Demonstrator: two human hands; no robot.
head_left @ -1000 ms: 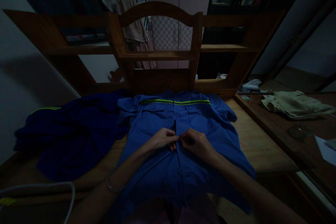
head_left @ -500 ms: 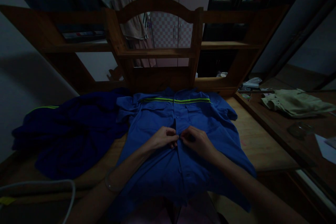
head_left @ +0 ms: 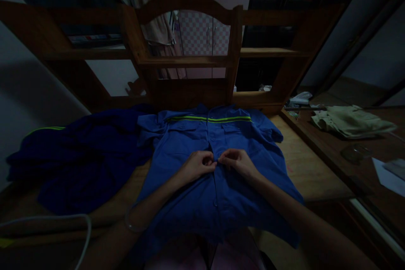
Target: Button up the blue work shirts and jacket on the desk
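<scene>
A blue short-sleeved shirt [head_left: 180,177] with a yellow-green stripe across the chest lies spread on the wooden table, collar at the far side. Both hands meet at its front button placket, about mid-length. My left hand [head_left: 201,164] pinches the placket edge from the left, a bracelet on its wrist. From the right, my right hand [head_left: 237,161] pinches the cloth at the same spot, fingertips almost touching the left ones. The button between the fingertips is too dark and small to make out. Other buttons show above and below on the placket.
To the left lies a crumpled dark blue garment [head_left: 85,156]. A wooden shelf frame [head_left: 190,62] rises behind the shirt. On the right-hand surface are a folded pale green cloth [head_left: 351,121], a glass [head_left: 356,152] and white paper [head_left: 387,177]. A white cable [head_left: 47,217] runs at lower left.
The fingers of both hands have shifted slightly at the placket, the right hand's fingers now more drawn together. The whole view has moved a little; the shirt lies as before.
</scene>
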